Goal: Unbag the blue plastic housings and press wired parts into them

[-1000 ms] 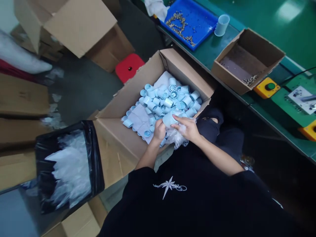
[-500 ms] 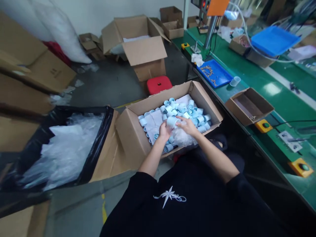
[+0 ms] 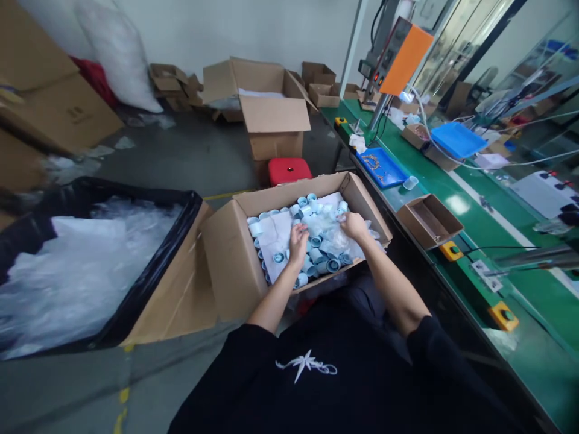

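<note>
A cardboard box [image 3: 230, 259] in front of me holds many light-blue plastic cups [image 3: 333, 265] and a white paper sheet [image 3: 274, 232]. Over the cups, my right hand [image 3: 355, 226] is closed on a crumpled clear plastic bag [image 3: 335, 237], which hangs down toward the middle of the box. My left hand [image 3: 298, 245] is above the paper's right edge, fingers slightly curled and apart, with no cup in it. The bag's left end comes close to those fingertips; whether they touch it is hard to see.
To the left, a black-lined box [image 3: 181, 241] is full of clear plastic bags [image 3: 90, 277]. A red stool [image 3: 289, 171] stands behind the cup box. On the right, a green workbench [image 3: 479, 241] carries a blue tray [image 3: 384, 169], a small carton [image 3: 429, 222] and yellow button boxes [image 3: 503, 316].
The cup that was between my hands is out of them. My hands have moved apart, the right one drawing the plastic bag to the right. The head view has shifted.
</note>
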Demonstrator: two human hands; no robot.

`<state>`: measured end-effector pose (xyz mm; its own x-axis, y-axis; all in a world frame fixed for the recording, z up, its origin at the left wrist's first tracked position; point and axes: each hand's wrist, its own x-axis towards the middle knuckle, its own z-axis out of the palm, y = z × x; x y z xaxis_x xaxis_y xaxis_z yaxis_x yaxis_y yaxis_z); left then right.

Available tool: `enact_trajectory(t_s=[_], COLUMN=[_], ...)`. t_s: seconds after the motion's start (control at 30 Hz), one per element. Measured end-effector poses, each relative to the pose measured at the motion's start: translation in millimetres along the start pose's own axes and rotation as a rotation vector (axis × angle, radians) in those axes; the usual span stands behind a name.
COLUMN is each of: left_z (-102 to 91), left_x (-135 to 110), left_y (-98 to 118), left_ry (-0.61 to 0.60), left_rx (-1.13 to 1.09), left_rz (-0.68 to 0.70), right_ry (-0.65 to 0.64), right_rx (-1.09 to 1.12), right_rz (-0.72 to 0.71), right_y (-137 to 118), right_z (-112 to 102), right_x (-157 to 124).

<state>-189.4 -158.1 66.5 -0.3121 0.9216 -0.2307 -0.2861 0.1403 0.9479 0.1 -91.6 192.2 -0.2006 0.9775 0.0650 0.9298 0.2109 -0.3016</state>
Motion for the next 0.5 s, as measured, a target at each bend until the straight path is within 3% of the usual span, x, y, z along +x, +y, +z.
enact_trajectory(t_s=[0.17, 0.27, 0.33, 0.5], left_z=[1.6, 11.1, 15.7, 18.9], left_x=[-7.6, 8.4, 26.2, 48.4], left_y=[-2.8, 2.5, 10.3, 36.9], left_ry=[-0.163, -0.115, -0.109, -0.414], left_rx=[0.241, 0.38, 0.486, 0.652], left_rz=[0.426, 0.597, 0.639, 0.593], right_ry=[-0.043, -0.105, -0.145, -0.184], right_rx=[0.038, 0.08, 0.101, 0.133], right_rz=[0.042, 0.0, -0.034, -0.063], right_y=[3.9, 5.1, 3.4, -4.1], right_z=[14.5, 19.0, 19.7, 16.9], right_x=[9.4, 7.5, 4.6, -11.3])
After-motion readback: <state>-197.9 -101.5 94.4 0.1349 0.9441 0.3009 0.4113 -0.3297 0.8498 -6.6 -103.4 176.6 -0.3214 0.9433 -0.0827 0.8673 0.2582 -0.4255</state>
